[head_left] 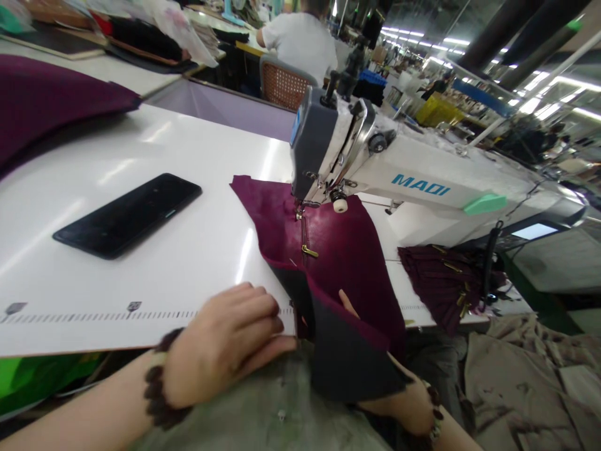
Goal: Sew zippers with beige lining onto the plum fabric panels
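A maroon fabric panel with a dark grey underside lies under the needle of a white sewing machine. A gold zipper pull shows on the panel, just in front of the presser foot. My left hand is at the table's front edge, left of the folded-up fabric, its fingers curled; whether anything is in them is hidden. My right hand is mostly behind and under the panel's near flap, with one fingertip showing above the maroon side and the other fingers covered.
A black phone rests on the white table. More maroon fabric is at the far left. Maroon zippered pieces are piled right of the machine. A person in white sits beyond the table.
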### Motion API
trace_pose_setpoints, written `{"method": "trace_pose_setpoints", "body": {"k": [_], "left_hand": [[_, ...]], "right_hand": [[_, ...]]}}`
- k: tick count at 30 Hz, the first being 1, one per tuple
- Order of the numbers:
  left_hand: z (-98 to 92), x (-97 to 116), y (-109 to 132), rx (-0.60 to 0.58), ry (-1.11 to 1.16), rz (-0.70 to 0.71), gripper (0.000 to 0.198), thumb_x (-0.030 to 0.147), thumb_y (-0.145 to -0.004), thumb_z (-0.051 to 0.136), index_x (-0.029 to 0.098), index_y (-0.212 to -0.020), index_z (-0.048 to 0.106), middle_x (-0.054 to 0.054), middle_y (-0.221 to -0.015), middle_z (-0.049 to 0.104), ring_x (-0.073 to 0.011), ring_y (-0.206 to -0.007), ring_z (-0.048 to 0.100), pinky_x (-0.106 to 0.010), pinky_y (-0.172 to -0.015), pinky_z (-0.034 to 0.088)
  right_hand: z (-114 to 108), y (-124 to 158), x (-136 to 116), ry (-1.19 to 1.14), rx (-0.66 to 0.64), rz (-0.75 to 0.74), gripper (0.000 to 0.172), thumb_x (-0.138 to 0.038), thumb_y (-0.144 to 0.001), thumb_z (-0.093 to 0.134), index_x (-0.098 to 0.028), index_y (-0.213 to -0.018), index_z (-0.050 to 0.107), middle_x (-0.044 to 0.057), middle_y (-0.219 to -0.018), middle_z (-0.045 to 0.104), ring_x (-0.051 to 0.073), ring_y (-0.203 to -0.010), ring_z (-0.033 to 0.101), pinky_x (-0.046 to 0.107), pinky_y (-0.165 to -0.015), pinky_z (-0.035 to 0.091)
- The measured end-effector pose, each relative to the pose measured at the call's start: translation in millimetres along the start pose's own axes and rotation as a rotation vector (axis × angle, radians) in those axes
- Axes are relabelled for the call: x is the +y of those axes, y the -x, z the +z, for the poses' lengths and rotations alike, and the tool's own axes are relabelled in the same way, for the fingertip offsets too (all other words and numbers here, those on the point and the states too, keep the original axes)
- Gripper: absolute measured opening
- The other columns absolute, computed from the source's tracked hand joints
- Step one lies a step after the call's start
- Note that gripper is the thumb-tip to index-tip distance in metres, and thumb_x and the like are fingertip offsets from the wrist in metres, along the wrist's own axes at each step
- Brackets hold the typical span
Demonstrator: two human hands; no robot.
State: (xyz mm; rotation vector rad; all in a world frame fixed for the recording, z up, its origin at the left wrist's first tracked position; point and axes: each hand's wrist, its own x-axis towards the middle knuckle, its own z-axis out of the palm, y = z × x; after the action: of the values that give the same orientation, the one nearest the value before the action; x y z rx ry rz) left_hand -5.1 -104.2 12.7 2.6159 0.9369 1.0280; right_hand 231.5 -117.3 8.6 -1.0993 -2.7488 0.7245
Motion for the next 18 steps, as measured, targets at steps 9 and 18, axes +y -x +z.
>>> {"method": "trace_pose_setpoints", "body": {"k": [9,18], "left_hand": [[-36.7,-49.1,-60.5,-0.507,-0.019,-0.074,0.030,0.042,-0.085,0.050,0.017,-0.093,0.065,-0.003,-0.105,0.064,-0.0168,-0.089,0.063,-0.025,-0.079,0.048],[-8.2,-44.4,-34.6,-0.804,0.090,-0.267,0.087,0.057,-0.057,0.071,0.012,-0.127,0.044,-0.015,-0.138,0.033,-0.0269,-0.121,0.041,-0.031,-0.098,0.036]], "right_hand": [[-0.2,-1.4,6.0,-0.025,-0.059,-0.079,0.070,-0.060,-0.087,0.011,-0.011,-0.135,0.030,0.011,-0.140,0.027,0.021,-0.132,0.016,0.051,-0.107,0.000],[17.8,-1.6,11.9,0.158,0.007,-0.066,0.048,-0.027,-0.087,0.047,-0.017,-0.132,0.033,0.004,-0.139,0.030,0.015,-0.132,0.016,0.049,-0.109,0.004]]}}
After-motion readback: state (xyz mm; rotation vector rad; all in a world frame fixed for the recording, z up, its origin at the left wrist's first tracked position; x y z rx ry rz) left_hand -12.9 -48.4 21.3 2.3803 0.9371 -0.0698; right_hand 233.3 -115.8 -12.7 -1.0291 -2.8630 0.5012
